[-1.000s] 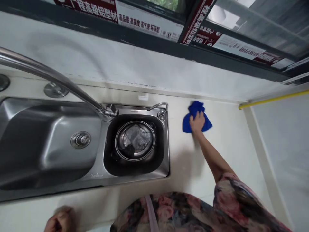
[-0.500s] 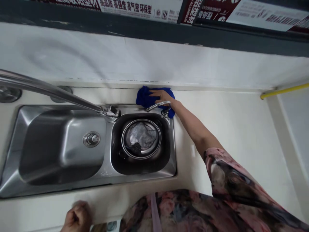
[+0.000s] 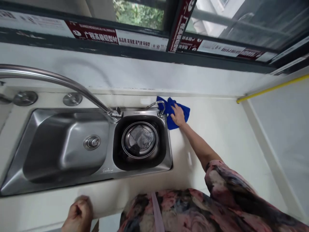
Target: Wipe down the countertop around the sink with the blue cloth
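Note:
My right hand (image 3: 178, 115) presses down on a blue cloth (image 3: 185, 111) that lies on the cream countertop (image 3: 217, 135), just right of the sink's back right corner. Its fingers are closed over the cloth. My left hand (image 3: 77, 214) rests as a fist on the counter's front edge, below the sink, with nothing visible in it.
A steel double sink (image 3: 62, 151) fills the left. Its small right bowl holds a round strainer basket (image 3: 140, 139). A long tap (image 3: 60, 82) arches over it, and a small wire handle (image 3: 156, 104) sits at the sink's back rim. A window runs along the back wall.
My right hand slid the blue cloth left from the open counter to behind the sink, then back right to the sink's corner. My left fist stayed at the front edge.

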A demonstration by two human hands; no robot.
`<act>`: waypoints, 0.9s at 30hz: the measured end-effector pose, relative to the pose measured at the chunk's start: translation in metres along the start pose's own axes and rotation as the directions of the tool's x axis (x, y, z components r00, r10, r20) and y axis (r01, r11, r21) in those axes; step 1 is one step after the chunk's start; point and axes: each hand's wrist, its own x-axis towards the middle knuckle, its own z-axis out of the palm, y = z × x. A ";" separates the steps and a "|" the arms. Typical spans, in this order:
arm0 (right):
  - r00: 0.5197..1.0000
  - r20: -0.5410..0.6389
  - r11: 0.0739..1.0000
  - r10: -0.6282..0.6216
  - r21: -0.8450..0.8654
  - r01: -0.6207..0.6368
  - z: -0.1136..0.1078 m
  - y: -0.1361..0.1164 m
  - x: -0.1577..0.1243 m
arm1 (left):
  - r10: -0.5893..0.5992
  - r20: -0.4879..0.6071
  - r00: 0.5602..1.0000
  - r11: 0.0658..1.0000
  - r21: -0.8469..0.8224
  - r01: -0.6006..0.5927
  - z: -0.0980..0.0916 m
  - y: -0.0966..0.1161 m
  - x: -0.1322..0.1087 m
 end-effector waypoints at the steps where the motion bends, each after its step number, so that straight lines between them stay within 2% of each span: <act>1: 1.000 0.001 1.000 0.003 -0.008 -0.003 -0.001 -0.006 -0.015 | -0.024 -0.001 1.000 1.000 -0.014 0.024 0.001 0.005 0.001; 5: 0.999 0.035 1.000 -0.027 0.014 0.027 -0.005 -0.034 -0.074 | -0.094 0.046 0.994 0.994 -0.048 0.097 -0.002 0.024 0.009; 11: 0.969 0.177 0.982 -0.171 0.106 0.154 -0.021 -0.079 -0.167 | -0.024 0.192 0.981 0.993 -0.110 0.046 -0.018 0.035 0.025; 14: 0.971 0.175 0.981 -0.163 0.131 0.141 -0.027 -0.098 -0.218 | 0.007 0.214 0.977 0.993 -0.119 0.019 -0.020 0.035 0.024; 18: 0.986 0.135 0.991 -0.099 0.106 0.085 -0.031 -0.113 -0.288 | 0.039 0.166 0.985 0.995 -0.098 -0.023 -0.012 0.028 0.010; 22: 0.990 0.141 0.998 0.024 0.056 -0.032 -0.046 -0.100 -0.344 | 0.092 0.159 0.983 0.994 -0.066 -0.082 -0.006 0.019 0.001; 25: 0.971 0.109 0.977 0.211 -0.013 -0.211 -0.071 -0.067 -0.375 | 0.145 0.182 0.973 0.989 -0.060 -0.136 -0.005 0.017 0.006; 27: 0.923 0.018 0.921 0.384 -0.077 -0.382 -0.089 -0.038 -0.393 | 0.188 0.185 0.965 0.982 -0.059 -0.180 -0.005 0.018 0.012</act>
